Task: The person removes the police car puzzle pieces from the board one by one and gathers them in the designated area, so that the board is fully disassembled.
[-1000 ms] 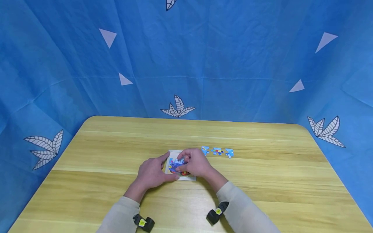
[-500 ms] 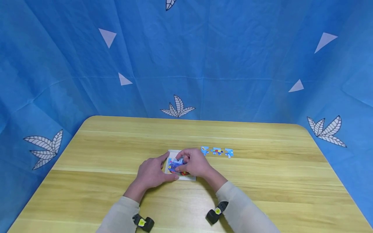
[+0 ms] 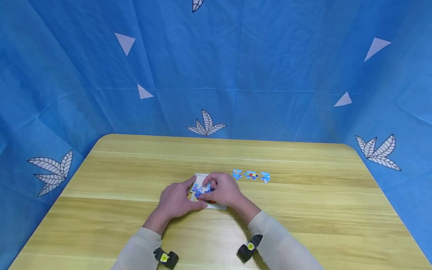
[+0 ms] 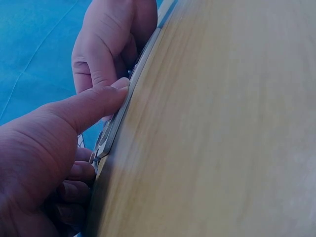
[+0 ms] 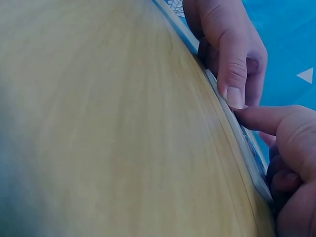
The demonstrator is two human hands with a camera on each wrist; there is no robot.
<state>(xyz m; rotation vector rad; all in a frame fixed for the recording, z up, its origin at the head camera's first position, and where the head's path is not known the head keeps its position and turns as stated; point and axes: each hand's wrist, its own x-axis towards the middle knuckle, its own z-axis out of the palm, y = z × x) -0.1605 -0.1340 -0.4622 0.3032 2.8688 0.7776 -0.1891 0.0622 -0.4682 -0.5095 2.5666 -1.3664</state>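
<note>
A small white puzzle tray (image 3: 219, 206) lies on the table, partly covered by both hands. My left hand (image 3: 175, 200) grips its left side, the thumb along the front edge and the fingers at the left and back. Over the tray, my right hand (image 3: 224, 189) pinches a blue puzzle piece (image 3: 197, 191) between thumb and forefinger; the piece sits turned at the tray's left part. Parts of a picture with red show beneath the right hand. In the left wrist view, the left thumb (image 4: 106, 98) presses the tray's edge (image 4: 116, 126), seen almost edge-on.
Three loose puzzle pieces lie in a row right of the tray: a left one (image 3: 237, 174), a middle one (image 3: 251, 175) with red and yellow, and a right one (image 3: 265, 177). Behind the wooden table (image 3: 303, 195) hangs a blue cloth (image 3: 270, 75).
My right hand has shifted slightly left, and the pinched blue piece has turned and moved left with it. The left hand and the loose pieces stay in place.
</note>
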